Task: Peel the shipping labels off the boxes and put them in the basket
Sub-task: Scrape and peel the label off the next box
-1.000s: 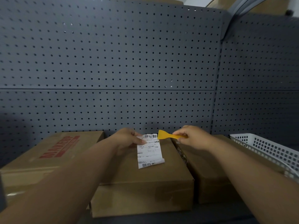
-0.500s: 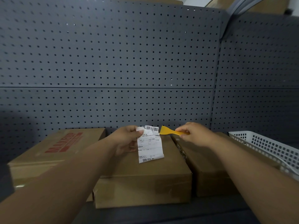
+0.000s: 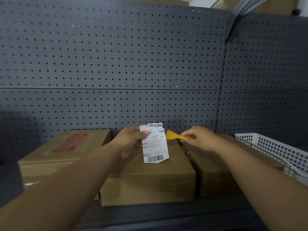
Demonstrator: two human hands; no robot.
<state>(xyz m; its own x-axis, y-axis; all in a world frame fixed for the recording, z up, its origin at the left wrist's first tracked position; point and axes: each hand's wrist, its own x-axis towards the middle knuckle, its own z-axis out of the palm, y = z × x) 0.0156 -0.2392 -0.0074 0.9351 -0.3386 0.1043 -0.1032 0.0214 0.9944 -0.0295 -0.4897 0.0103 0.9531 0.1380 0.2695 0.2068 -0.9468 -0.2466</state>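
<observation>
My left hand (image 3: pixel 131 139) pinches the top left corner of a white shipping label (image 3: pixel 155 145) with barcodes. The label hangs free above the middle cardboard box (image 3: pixel 150 177). My right hand (image 3: pixel 200 136) grips the handle of a yellow plastic scraper (image 3: pixel 173 135), whose blade points left, close to the label's right edge. A white perforated basket (image 3: pixel 273 150) stands at the far right. A box with red print (image 3: pixel 66 147) lies at the left, and a third box (image 3: pixel 215 167) sits between the middle box and the basket, partly under my right forearm.
A dark grey pegboard wall (image 3: pixel 116 64) rises right behind the boxes. The boxes stand on a dark shelf (image 3: pixel 166 214) whose front edge runs along the bottom of the view.
My left hand has lifted the label off the middle box's top until it hangs free. The right hand with the scraper has stayed beside it.
</observation>
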